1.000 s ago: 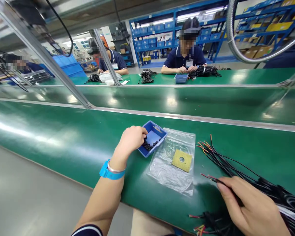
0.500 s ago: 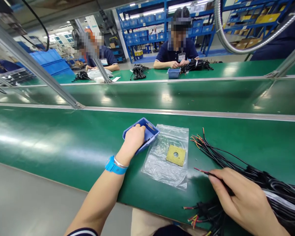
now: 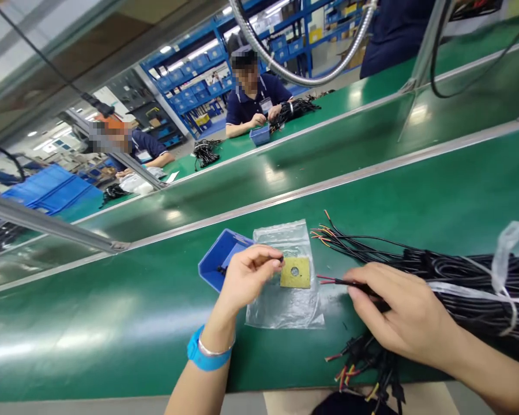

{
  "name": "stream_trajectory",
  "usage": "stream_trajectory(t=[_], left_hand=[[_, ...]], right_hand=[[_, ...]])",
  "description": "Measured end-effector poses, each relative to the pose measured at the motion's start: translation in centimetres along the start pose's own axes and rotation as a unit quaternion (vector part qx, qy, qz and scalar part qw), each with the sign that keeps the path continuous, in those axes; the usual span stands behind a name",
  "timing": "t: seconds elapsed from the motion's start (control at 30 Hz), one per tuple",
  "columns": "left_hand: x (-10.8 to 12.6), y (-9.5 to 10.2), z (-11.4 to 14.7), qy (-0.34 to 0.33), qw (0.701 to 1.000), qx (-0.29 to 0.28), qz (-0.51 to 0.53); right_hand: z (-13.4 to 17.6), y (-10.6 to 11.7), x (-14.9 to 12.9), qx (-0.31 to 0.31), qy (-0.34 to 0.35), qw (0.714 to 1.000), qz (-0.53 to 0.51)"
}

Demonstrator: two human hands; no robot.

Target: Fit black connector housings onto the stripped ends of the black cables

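My left hand [image 3: 251,275] pinches a tiny black piece [image 3: 281,259] between thumb and fingertips, over a clear zip bag [image 3: 281,308]. What kind of piece it is I cannot make out. On the bag lies a yellow square plate [image 3: 301,274] with a round hole. Behind my left hand sits a blue bin [image 3: 214,257] with small black pieces in it. My right hand [image 3: 393,305] grips a black cable [image 3: 343,282] near its end, two bare reddish wires pointing left toward the plate. Black cables [image 3: 471,268], tied in a bundle, lie beyond and under that hand.
More cable ends [image 3: 363,363] with red and yellow wires lie by the near edge. A metal rail [image 3: 225,221] runs behind the green bench [image 3: 90,334]. Across it a co-worker [image 3: 259,95] handles cables beside a blue bin [image 3: 260,136]. A metal hose [image 3: 303,78] hangs above.
My left hand has come out of the blue bin and moved right, now pinching a small black piece. My right hand still holds the cable. The camera view has tilted.
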State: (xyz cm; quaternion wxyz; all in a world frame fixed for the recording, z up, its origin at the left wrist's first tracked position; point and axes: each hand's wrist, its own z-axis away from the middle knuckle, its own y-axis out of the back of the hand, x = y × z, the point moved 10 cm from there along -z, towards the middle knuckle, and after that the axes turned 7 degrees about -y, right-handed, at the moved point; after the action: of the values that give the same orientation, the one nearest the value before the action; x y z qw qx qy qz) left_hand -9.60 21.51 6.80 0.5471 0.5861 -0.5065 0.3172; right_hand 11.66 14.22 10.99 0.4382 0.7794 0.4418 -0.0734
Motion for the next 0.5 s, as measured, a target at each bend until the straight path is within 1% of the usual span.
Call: stream_trajectory(t=[0.03,0.07,0.1,0.17,0.23,0.3,0.33,0.37,0.4,0.43,0.47,0.5], left_hand=[[0.2,-1.1,0.0,-0.024,0.998,-0.015,-0.065],[0.4,-2.4,0.1,-0.052,0.989,-0.037,-0.136],[0.7,-3.7,0.2,-0.083,0.973,-0.062,-0.208],[1.1,-6.0,0.5,-0.133,0.924,-0.114,-0.34],[1.2,-7.7,0.7,-0.155,0.867,-0.154,-0.449],[1.3,-8.8,0.8,-0.16,0.818,-0.184,-0.521],[1.3,-9.2,0.8,-0.16,0.803,-0.198,-0.539],[1.2,-9.5,0.8,-0.158,0.795,-0.21,-0.547],[1.1,-9.7,0.8,-0.155,0.794,-0.219,-0.546],[1.0,-9.8,0.8,-0.15,0.8,-0.223,-0.537],[0.9,-9.6,0.7,-0.143,0.814,-0.218,-0.519],[0.9,-9.1,0.6,-0.133,0.838,-0.201,-0.49]], right_hand=[[-0.1,0.3,0.0,0.007,-0.004,1.0,-0.007],[-0.1,0.5,0.0,0.012,-0.007,1.0,-0.012],[-0.2,0.6,0.0,0.017,-0.011,1.0,-0.016],[-0.2,0.8,0.0,0.021,-0.017,0.999,-0.02],[-0.2,0.9,0.1,0.022,-0.019,0.999,-0.025],[-0.2,1.1,0.0,0.024,-0.019,0.999,-0.028],[-0.2,1.2,0.0,0.025,-0.02,0.999,-0.03],[-0.3,1.2,0.0,0.026,-0.02,0.999,-0.031],[-0.3,1.3,0.0,0.028,-0.02,0.999,-0.033],[-0.3,1.5,-0.1,0.033,-0.018,0.999,-0.036],[-0.3,1.6,-0.2,0.039,-0.016,0.998,-0.038],[-0.3,1.8,-0.3,0.045,-0.014,0.998,-0.042]])
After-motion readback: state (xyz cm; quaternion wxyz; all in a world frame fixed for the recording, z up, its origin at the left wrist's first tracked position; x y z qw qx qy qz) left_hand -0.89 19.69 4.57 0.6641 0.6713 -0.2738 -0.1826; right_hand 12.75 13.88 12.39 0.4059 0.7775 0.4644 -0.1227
